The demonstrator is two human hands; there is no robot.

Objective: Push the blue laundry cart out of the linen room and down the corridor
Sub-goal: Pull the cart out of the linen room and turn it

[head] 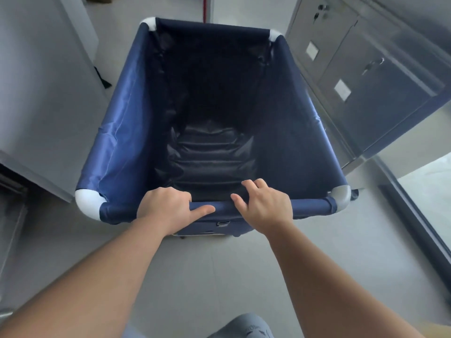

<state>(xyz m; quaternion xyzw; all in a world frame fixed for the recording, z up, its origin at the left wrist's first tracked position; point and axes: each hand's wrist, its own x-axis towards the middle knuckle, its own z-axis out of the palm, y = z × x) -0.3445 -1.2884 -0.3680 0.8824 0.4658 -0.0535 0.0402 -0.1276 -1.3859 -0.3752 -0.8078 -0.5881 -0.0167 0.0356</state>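
The blue laundry cart (pixel 127 132) fills the middle of the head view, a fabric bin with white corner caps and a dark, empty-looking inside. My left hand (pixel 166 206) is wrapped over its near top rail, fingers curled inside and thumb lying along the rail. Just to the right, my right hand (pixel 264 206) rests on the same rail with its fingers loosely bent and partly lifted, thumb pointing left.
Steel cabinets (pixel 361 76) with handles and labels stand close along the cart's right side. A grey unit (pixel 41 93) flanks the left. A red pole (pixel 205 8) leans beyond the cart's far end. A dark floor track (pixel 419 230) runs at right. Grey floor lies behind the cart.
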